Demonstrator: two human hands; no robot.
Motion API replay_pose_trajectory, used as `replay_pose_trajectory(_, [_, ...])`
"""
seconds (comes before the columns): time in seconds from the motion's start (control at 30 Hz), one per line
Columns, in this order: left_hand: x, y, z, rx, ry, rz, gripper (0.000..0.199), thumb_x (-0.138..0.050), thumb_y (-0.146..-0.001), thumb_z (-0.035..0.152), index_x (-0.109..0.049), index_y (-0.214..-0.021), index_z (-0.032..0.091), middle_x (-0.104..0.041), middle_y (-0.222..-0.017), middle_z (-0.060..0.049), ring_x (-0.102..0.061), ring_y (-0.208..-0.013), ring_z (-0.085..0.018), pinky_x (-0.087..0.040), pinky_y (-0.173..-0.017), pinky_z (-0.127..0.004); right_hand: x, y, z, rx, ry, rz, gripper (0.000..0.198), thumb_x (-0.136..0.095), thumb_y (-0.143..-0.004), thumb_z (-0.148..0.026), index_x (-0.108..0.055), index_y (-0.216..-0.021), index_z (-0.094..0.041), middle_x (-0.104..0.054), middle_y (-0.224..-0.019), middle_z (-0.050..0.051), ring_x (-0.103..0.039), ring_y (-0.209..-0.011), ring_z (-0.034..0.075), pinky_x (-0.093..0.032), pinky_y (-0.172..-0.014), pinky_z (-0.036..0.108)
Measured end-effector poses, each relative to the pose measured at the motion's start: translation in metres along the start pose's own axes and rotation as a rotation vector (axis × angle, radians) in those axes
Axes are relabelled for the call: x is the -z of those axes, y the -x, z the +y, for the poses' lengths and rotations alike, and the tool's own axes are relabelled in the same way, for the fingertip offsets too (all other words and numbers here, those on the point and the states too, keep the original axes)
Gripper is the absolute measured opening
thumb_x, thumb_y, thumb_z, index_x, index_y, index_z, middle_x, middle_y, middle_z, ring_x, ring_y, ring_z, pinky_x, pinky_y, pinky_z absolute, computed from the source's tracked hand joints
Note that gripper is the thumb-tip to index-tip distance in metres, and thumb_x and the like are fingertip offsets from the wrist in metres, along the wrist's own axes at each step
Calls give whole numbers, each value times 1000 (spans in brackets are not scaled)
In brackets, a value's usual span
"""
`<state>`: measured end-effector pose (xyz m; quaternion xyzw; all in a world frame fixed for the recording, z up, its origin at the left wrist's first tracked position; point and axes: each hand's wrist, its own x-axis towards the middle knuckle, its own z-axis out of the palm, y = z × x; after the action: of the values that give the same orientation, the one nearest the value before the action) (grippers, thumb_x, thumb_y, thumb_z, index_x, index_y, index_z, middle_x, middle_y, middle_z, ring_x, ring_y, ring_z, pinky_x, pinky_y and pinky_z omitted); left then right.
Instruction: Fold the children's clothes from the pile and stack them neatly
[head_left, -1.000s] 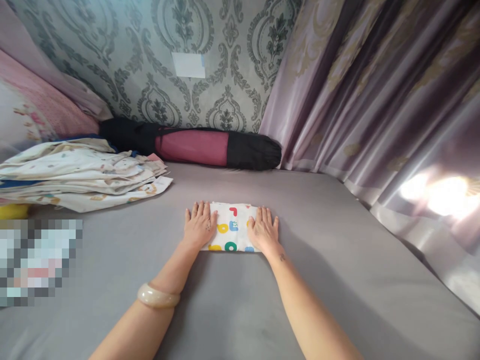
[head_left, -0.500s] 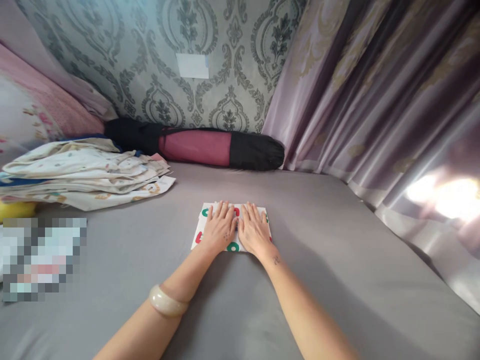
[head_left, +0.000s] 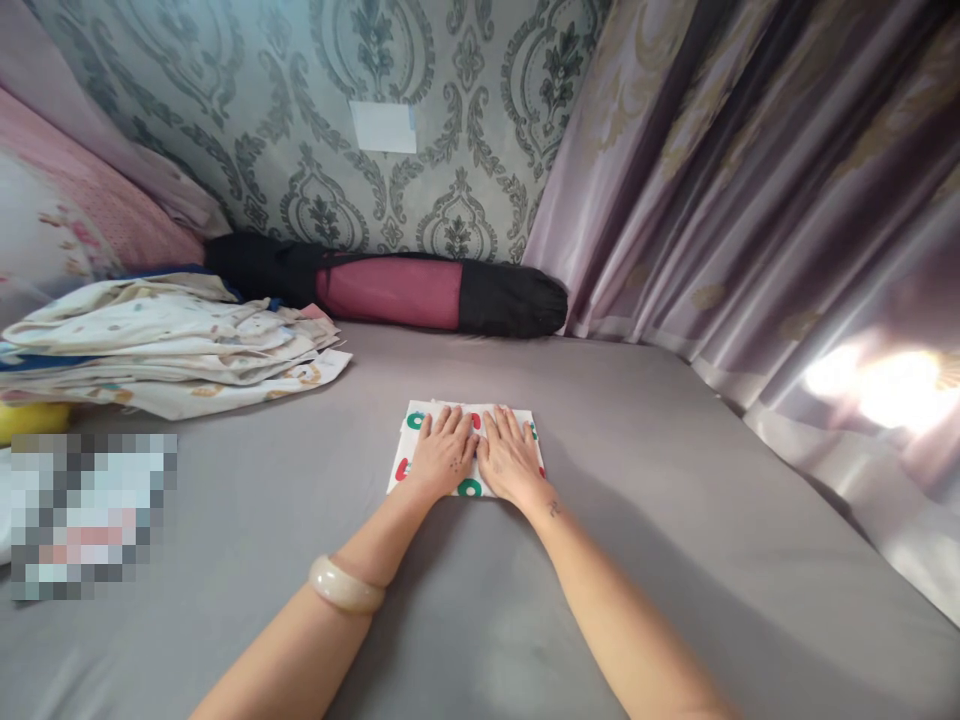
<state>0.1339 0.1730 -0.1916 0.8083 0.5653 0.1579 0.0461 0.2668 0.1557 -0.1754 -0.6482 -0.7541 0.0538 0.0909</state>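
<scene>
On gray sheet, I rest my L hand & R hand, grip wide & flat, atop folded white cloth w/ red/green print.

Hands flat, side by side on folded printed cloth; grey sheet beneath.

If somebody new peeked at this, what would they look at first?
Probably the left hand and right hand, both lying flat on the folded white cloth with colourful prints, in the middle of the grey sheet. Next might come the dazzling bright patch low on the purple curtain at the right, then the long black-and-pink roll below the patterned wall.
</scene>
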Motion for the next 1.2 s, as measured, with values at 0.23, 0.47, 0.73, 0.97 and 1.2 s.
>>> replay_pose_trajectory(0.23, [20, -13, -25, 237, 460, 328, 40, -29, -96, 30, -60, -116, 16, -67, -116, -11, -60, -110, -22, -45, -97, -35, 4, -4, -29, 46, -29, 9, 56, -24, -95, -29, -32, -146, -7, -26, -154, 14, -16, -143, 26, -10, -115, 48])
replay_pose_trajectory(0.47, [23, -12, -47, 379, 624, 420, 34, -34, -91, 25, -60, -111, 17, -68, -113, -10, -61, -108, -22, -46, -96, -38, -11, -6, -42, 16, -30, 4, 58, -25, -96, -35, -30, -147, -8, -23, -155, 14, -15, -144, 25, -8, -115, 47])
replay_pose_trajectory(0.73, [23, -15, -61, 498, 866, 491, 32, -36, -85, 21, -59, -107, 17, -68, -107, -9, -63, -106, -20, -47, -98, -38, -11, -7, -38, 17, -30, -24, 58, -24, -96, -35, -29, -147, -7, -21, -156, 14, -14, -144, 24, -5, -115, 45])
replay_pose_trajectory(0.97, [22, -16, -71, 557, 927, 542, 35, -36, -82, 18, -59, -107, 12, -69, -104, -13, -64, -101, -20, -48, -95, -36, -5, -14, -61, 51, -23, 6, 56, -24, -97, -35, -32, -146, -9, -23, -155, 14, -16, -143, 25, -8, -114, 47])
replay_pose_trajectory(1.2, [18, -20, -79, 597, 996, 588, 31, -38, -79, 17, -59, -102, 16, -70, -101, -10, -65, -99, -19, -47, -95, -37, -15, -15, -74, 55, -20, -1, 57, -23, -97, -37, -31, -147, -11, -25, -155, 13, -17, -143, 24, -6, -115, 45])
